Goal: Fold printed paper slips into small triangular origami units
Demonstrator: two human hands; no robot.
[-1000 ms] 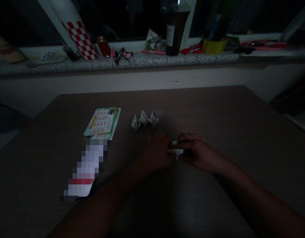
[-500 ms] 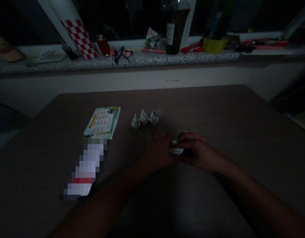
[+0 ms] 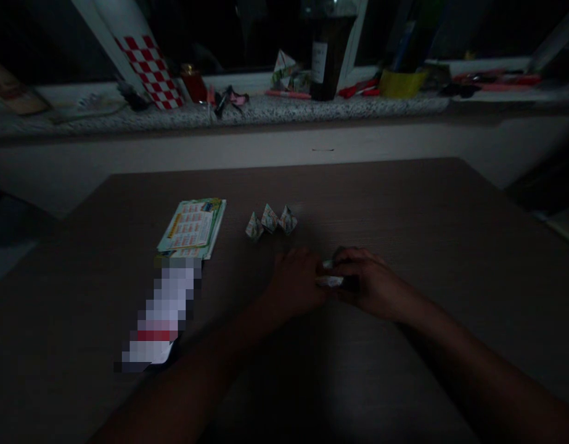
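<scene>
My left hand (image 3: 297, 280) and my right hand (image 3: 365, 277) meet over the middle of the dark wooden table. Between them is a small piece of folded printed paper (image 3: 330, 282), mostly covered by my fingers. My right hand is closed, with its thumb and fingers around the paper. The left one is closed too, its fingertips hidden behind the back of the hand at the paper's left end. Just beyond stand three small origami pieces (image 3: 269, 219) folded from printed paper, side by side with pointed tops.
Left of the origami lies a stack of printed sheets (image 3: 192, 225). A phone with a blurred-out screen (image 3: 166, 314) lies nearer me. Along the back, a granite windowsill (image 3: 266, 114) holds a red-and-white checkered tube (image 3: 150, 71), a dark labelled container (image 3: 328, 61) and a yellow object (image 3: 402, 83).
The whole view has shifted very slightly. My hands keep the same grip on the folded paper, and nothing on the table has moved.
</scene>
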